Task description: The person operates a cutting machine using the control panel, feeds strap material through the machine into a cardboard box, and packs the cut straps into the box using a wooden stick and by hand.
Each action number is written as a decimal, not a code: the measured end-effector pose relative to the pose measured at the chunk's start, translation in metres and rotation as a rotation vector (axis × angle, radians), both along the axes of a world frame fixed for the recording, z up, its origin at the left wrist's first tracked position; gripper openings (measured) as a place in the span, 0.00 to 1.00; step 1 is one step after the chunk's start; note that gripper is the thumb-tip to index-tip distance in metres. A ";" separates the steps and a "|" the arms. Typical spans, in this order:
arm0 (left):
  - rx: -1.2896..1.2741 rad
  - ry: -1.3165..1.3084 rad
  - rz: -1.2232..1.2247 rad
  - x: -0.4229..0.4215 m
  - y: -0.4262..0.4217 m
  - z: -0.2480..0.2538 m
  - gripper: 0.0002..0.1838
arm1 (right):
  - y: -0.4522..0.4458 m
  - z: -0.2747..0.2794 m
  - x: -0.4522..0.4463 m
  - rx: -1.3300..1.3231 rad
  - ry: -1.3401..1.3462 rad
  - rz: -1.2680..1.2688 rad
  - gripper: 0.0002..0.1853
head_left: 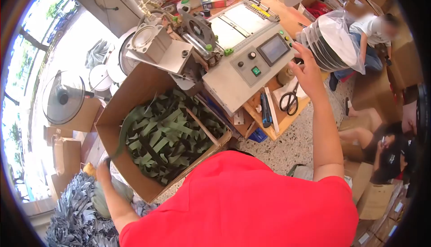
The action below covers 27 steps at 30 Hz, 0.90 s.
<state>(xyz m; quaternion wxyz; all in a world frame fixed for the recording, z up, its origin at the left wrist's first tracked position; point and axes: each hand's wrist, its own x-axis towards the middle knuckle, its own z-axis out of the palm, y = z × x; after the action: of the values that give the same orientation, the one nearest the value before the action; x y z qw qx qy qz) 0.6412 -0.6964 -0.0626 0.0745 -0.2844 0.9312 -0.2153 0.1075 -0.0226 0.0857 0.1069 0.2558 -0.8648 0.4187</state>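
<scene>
My right hand (306,69) is raised beside the control panel of the machine (244,63), its fingers apart and near the buttons at the screen's right edge. At the lower left, my left hand (103,170) is closed at the end of a dark green strap (122,135). That strap curves up over the cardboard box (119,99). Many cut green strips (166,135) fill the box, with a wooden stick (203,127) lying across them. The machine's screen (273,49) faces me.
Black scissors (288,102) and a cutter (266,110) lie on the wooden table (287,123). Wrapped reels (330,40) stand at the right. A fan (63,96) is at the left, above grey strips (74,211). Two people sit at the right among cartons.
</scene>
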 end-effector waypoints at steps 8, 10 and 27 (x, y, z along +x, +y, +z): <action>0.381 0.440 0.224 -0.048 0.168 0.105 0.13 | 0.017 -0.025 -0.083 0.710 0.266 -0.266 0.15; 0.421 0.492 0.170 -0.079 0.204 0.114 0.12 | 0.012 -0.026 -0.091 0.911 0.184 -0.199 0.14; 1.756 1.391 0.440 -0.163 0.299 0.097 0.18 | 0.005 -0.052 -0.094 1.180 0.118 -0.088 0.22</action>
<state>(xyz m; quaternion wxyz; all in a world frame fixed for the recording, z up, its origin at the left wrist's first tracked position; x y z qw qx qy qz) 0.4785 -0.3974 0.0347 -0.2482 -0.3489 0.5295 0.7323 0.0138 -0.0175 0.0335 0.0117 0.2586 -0.9538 -0.1524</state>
